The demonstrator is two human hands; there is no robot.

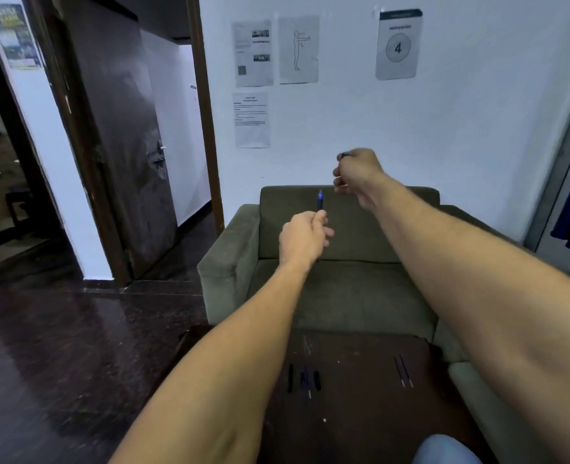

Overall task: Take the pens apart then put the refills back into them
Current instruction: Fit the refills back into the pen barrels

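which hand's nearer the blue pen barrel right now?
Left. The left hand grips the pen barrel by its lower end; the right hand is up and to the right of it, apart, holding a small dark part.

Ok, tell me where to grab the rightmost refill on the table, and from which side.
Pinch the rightmost refill mid-shaft, coming down from above and from its right. It lies flat on the table, thin, with its twin close on its left, so only the right flank looks free. Its pale tip points toward you; best avoid that end.
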